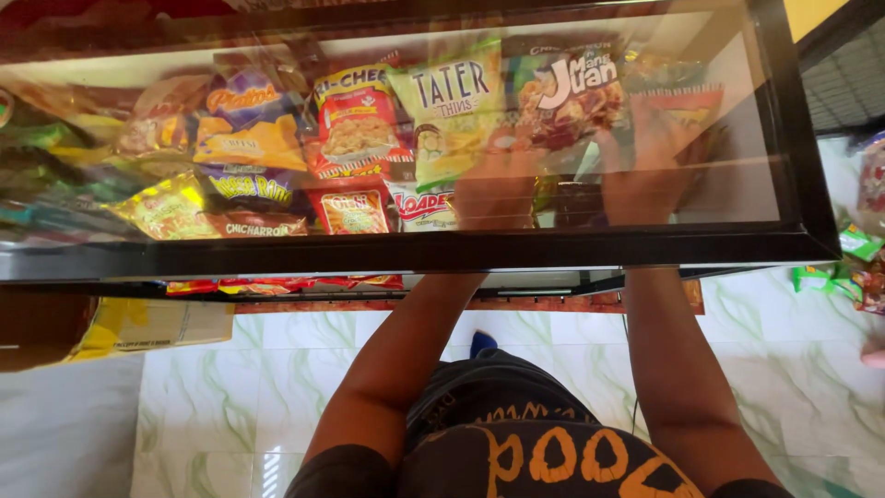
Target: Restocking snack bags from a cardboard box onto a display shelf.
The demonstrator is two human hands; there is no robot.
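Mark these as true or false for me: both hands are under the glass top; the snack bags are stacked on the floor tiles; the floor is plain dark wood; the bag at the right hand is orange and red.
1. Both hands are under the glass top. True: the left hand and the right hand show through the glass top of the display case.
2. The snack bags are stacked on the floor tiles. False: the snack bags lie inside the case, beneath the glass.
3. The floor is plain dark wood. False: the floor is pale tile with green veining.
4. The bag at the right hand is orange and red. True: the orange and red bag sits at its fingertips, though blur hides the grip.
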